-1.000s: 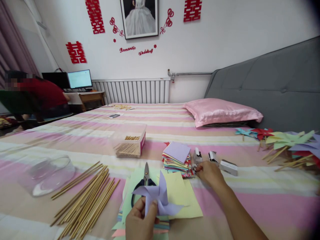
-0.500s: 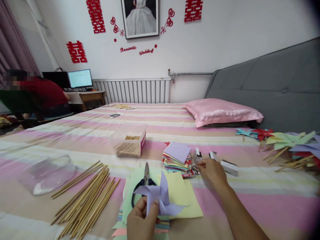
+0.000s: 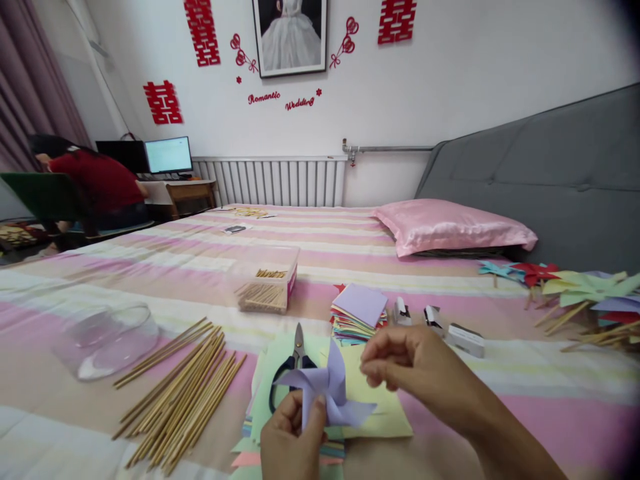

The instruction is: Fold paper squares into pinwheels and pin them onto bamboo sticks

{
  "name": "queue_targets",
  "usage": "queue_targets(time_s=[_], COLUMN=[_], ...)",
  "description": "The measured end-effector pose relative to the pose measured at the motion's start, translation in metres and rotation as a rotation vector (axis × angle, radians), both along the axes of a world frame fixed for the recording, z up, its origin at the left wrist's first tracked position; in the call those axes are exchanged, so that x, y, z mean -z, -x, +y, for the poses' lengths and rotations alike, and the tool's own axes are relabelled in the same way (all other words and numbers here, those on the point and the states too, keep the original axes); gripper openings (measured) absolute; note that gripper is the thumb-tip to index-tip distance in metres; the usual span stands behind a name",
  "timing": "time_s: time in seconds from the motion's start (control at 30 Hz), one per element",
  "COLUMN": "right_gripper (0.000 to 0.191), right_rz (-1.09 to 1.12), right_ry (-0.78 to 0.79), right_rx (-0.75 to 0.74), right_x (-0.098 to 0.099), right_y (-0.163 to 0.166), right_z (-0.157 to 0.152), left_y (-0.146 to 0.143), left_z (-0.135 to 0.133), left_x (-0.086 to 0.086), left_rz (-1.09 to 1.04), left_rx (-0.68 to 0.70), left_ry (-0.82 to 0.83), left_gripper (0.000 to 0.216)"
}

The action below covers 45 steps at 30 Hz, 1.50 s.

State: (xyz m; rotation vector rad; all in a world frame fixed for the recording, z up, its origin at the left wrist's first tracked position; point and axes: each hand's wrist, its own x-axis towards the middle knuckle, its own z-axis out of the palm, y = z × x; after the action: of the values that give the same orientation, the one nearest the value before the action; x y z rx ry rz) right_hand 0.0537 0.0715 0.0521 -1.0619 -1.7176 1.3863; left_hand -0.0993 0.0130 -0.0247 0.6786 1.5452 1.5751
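Observation:
My left hand (image 3: pixel 296 430) pinches a lavender paper pinwheel (image 3: pixel 336 393) at its middle, thumb on the front. Just right of the pinwheel, my right hand (image 3: pixel 400 357) hovers with fingertips pressed together; whatever they hold is too small to make out. Beneath the pinwheel lie dark-handled scissors (image 3: pixel 299 353) on sheets of green and yellow paper (image 3: pixel 387 407). A stack of small coloured paper squares (image 3: pixel 359 310) sits beyond my right hand. Small metal-and-white items (image 3: pixel 403 311) and a small grey-white box (image 3: pixel 465 339) stand beside it.
Many bamboo sticks (image 3: pixel 183 400) lie at left, near a clear plastic container (image 3: pixel 107 340). A clear box of short sticks (image 3: pixel 265 297) stands behind. Finished pinwheels (image 3: pixel 590 285) lie at far right, and a pink pillow (image 3: pixel 455 227) at the back. A person in red (image 3: pixel 100 180) sits at a desk.
My right hand has lifted from the small metal things beside the paper stack and come left and nearer, toward the pinwheel. The left hand keeps its pinch; the view has shifted slightly.

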Motion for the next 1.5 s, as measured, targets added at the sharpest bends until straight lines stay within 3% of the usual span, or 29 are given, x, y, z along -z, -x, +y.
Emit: queue_targets(time_s=[0.13,0.3,0.47,0.9,1.1,1.5], right_gripper=[0.014,0.022,0.023,0.017,0.015,0.012], right_rz=[-0.069,-0.223,-0.271,-0.307,-0.370,-0.343], right_ry=[-0.068,-0.356,-0.443,-0.497,-0.466,-0.390], right_rx=[-0.185,-0.147,-0.142,-0.095,-0.074,-0.066], right_x=[-0.003,0.006,0.007,0.008,0.007,0.007], right_y=[0.020,0.032,0.032,0.030,0.028,0.031], right_z=[-0.019,-0.020,-0.019,-0.017,-0.014,-0.013], left_y=[-0.003,-0.004,-0.003,-0.007,-0.009,-0.005], left_z=[-0.001,-0.002,-0.002,-0.004,-0.005,-0.005], left_x=[-0.003,-0.005,-0.008,-0.015,-0.018,-0.011], left_rz=[-0.010,0.027,0.037,0.019,-0.052,0.028], left_rx=[-0.013,-0.034,-0.046,-0.037,-0.057,-0.072], left_ry=[-0.060,-0.104,-0.119,-0.137,-0.147,-0.163], left_gripper=[0.020,0.016,0.016,0.015,0.014,0.016])
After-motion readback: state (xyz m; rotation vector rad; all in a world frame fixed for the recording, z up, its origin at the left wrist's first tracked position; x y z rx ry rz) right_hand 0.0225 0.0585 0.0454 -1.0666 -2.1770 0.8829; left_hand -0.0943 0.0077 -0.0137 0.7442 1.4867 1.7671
